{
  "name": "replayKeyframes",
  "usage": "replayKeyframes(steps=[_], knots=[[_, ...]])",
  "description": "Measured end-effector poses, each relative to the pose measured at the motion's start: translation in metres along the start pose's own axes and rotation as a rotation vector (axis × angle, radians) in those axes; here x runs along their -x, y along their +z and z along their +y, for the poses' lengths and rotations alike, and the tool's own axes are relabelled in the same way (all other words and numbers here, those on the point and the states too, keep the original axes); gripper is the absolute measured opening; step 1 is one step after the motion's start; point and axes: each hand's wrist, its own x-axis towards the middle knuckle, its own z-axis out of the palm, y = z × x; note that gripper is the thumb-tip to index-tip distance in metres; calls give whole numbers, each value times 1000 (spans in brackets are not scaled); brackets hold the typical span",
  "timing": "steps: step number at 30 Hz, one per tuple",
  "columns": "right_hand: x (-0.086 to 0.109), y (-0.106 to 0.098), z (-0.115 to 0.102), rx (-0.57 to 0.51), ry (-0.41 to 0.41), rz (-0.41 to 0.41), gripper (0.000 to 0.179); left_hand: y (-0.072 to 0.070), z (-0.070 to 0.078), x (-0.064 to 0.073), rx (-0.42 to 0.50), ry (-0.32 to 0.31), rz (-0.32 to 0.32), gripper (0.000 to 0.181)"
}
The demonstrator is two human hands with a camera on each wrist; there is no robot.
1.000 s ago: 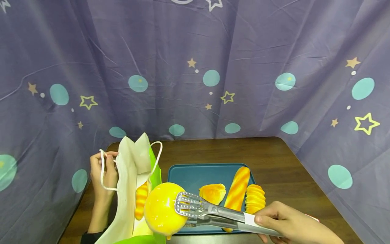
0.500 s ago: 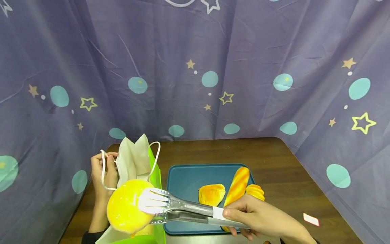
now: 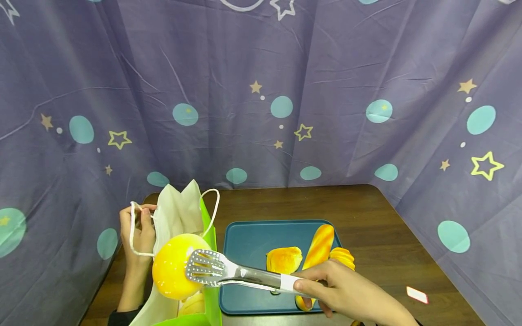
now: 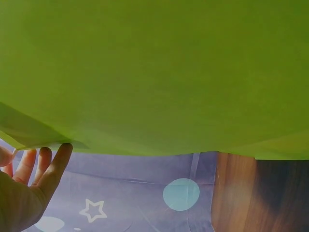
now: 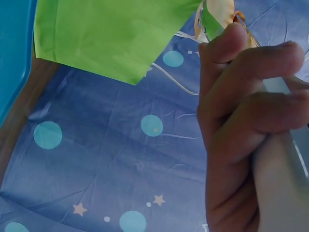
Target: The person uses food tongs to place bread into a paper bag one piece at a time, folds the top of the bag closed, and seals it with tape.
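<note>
My right hand (image 3: 342, 290) grips silver food tongs (image 3: 253, 277) by their white-banded handle; its curled fingers show close in the right wrist view. The tongs clamp a round, glossy yellow bun (image 3: 173, 267) over the mouth of a green paper bag (image 3: 211, 267) with a white inside. At the bag's far left rim my left hand (image 3: 138, 237) pinches the edge beside a white cord handle (image 3: 132, 231). The left wrist view shows those fingertips (image 4: 66, 147) against the green side. Inside the bag, a pale yellow bread (image 3: 192, 305) is partly hidden by the bun.
A blue tray (image 3: 248, 233) right of the bag bears a folded bread roll (image 3: 284, 259), a long loaf (image 3: 321, 244) and a ridged roll (image 3: 341, 256) partly behind my right hand. A small white card with a red edge (image 3: 417, 294) lies on the wooden table (image 3: 367, 217).
My right hand has carried the tongs and bun leftward from the bag's right side to over its opening; the tongs have turned slightly. My left hand has stayed at the rim.
</note>
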Motion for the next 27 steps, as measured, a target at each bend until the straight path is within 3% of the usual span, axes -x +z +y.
replayKeyframes(steps=[4, 9, 12, 17, 23, 27], knots=[[5, -2, -4, -18, 64, -9, 22, 0, 0, -1, 51, -7, 9, 2], [7, -3, -7, 3, 132, 11, 18, 0, 0, -1, 55, 0, 9, 3], [9, -4, -6, 23, 104, 19, 16, 0, -1, 0, 33, 7, 8, 12], [17, -13, -2, -13, 12, -4, 15, 1, -3, 0, 22, -19, 13, 7], [32, -32, 12, -52, -5, -14, 24, 1, -5, 0, -18, -2, 13, 17], [43, -48, 30, -48, 14, -25, 27, 0, -7, 0, 1, 10, 16, 17]])
